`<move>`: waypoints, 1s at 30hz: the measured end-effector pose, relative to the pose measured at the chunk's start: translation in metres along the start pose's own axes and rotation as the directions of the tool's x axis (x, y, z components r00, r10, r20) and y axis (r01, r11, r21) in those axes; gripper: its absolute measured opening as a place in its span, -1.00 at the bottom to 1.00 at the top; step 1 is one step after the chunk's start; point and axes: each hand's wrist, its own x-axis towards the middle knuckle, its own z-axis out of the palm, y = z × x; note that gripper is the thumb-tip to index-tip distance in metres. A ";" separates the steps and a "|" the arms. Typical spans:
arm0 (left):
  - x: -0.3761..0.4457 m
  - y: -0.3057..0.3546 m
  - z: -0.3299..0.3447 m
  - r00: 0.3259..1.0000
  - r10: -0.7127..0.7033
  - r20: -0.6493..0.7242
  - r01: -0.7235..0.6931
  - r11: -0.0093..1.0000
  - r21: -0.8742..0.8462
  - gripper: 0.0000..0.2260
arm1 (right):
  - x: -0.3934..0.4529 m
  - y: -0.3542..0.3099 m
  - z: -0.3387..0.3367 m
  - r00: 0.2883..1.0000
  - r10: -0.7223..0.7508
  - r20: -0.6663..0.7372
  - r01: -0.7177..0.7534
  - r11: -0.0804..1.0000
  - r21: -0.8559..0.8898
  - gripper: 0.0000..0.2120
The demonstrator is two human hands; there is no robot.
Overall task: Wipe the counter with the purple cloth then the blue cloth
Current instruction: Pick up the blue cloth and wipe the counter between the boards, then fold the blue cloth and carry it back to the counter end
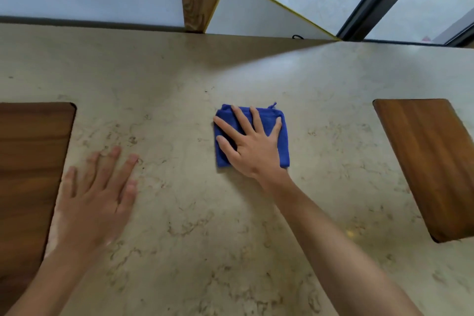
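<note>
- Blue cloth (272, 133): folded into a rough square, lying flat on the desk (230, 238) near its middle, well short of the back edge.
- Right hand (250, 142): palm down on the blue cloth, fingers (241, 120) spread wide and pressing, not gripping. The cloth's right and far margins stick out past the hand.
- Left hand (96, 196): flat on bare desk well to the left of the blue cloth, fingers wide, holding nothing; slightly blurred.
- Purple cloth: not in view. Judgement: the blue-cloth stage is under way.
- Risk: pressure alone holds the cloth; a quick stroke could let the hand slide off it, or the loose folds bunch and unfold, leaving streaks unwiped.
- Risk: two wooden boards, one (33, 174) far left of the cloth and one (431, 161) far right, bound the area; wide strokes could nudge them, or the strips beside them go missed.
- Risk: the left hand may smear the surface it rests on.
</note>
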 end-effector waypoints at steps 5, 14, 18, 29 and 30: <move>-0.005 0.003 -0.002 1.000 0.005 -0.007 -0.005 1.000 0.005 -0.48 | -0.005 -0.005 0.009 1.000 -0.022 -0.015 0.022 0.999 0.022 -0.51; -0.004 0.008 -0.012 1.000 -0.002 0.028 0.003 0.999 -0.041 -0.49 | -0.089 -0.025 0.019 0.995 -0.083 -0.061 0.083 0.997 -0.006 -0.53; -0.007 0.022 -0.021 0.999 -0.045 -0.004 0.045 0.996 -0.077 -0.46 | -0.091 -0.014 0.002 0.990 0.010 -0.144 0.053 0.903 0.426 -0.57; 0.008 0.150 -0.024 0.983 0.149 -0.105 -0.181 0.865 -0.469 -0.59 | -0.098 0.078 -0.021 0.996 0.091 0.018 -0.083 0.791 0.606 -0.59; 0.008 0.147 -0.022 0.984 0.140 -0.111 -0.176 0.867 -0.465 -0.57 | -0.098 0.081 -0.021 0.997 0.071 0.029 -0.074 0.795 0.602 -0.57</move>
